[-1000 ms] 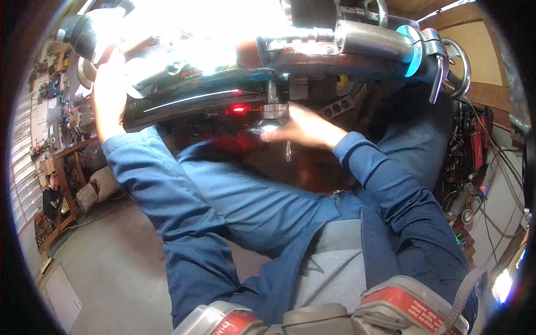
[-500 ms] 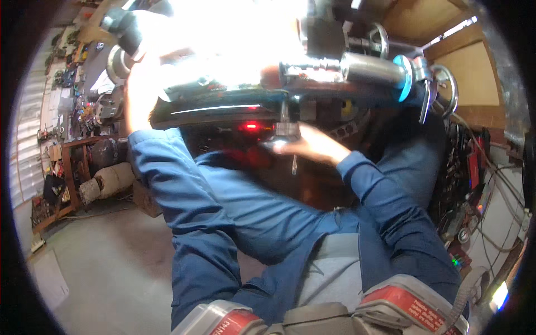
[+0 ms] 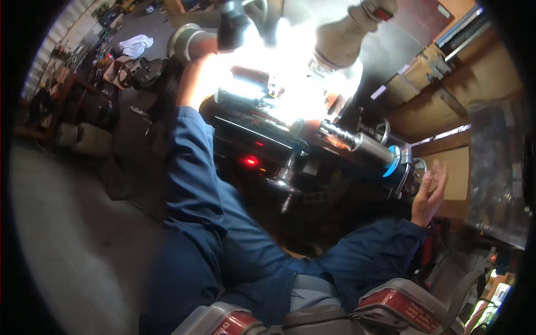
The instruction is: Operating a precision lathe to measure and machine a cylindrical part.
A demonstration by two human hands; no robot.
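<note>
A metal lathe [image 3: 251, 131] runs across in front of me under a glaring light. My left hand [image 3: 198, 81] reaches to its left end, next to a dark cylindrical fitting [image 3: 231, 28] and a round metal housing [image 3: 187, 42]. Glare washes out its fingers, so their grip is hidden. Off the right end, my right hand [image 3: 431, 192] is raised with fingers stretched out and nothing in them. It is beside the tailstock handwheel [image 3: 420, 166]; I cannot tell whether they touch. The tailstock barrel [image 3: 373, 152] carries a blue ring [image 3: 393, 161]. Below the bed, a carriage handwheel [image 3: 285, 180] stands untouched.
A grey jointed lamp or hose [image 3: 340, 42] hangs over the machine. Red lights [image 3: 251, 161] glow beneath the bed. Cluttered shelving [image 3: 84, 50] lies far left, with a pale cylinder [image 3: 84, 138] below. Wooden panels [image 3: 458, 173] and a clear plastic sheet [image 3: 497, 173] stand at right.
My right hand has let go of the carriage handwheel and moved right to the tailstock end. My left hand stays at the lathe's left end. The view has turned and shifted.
</note>
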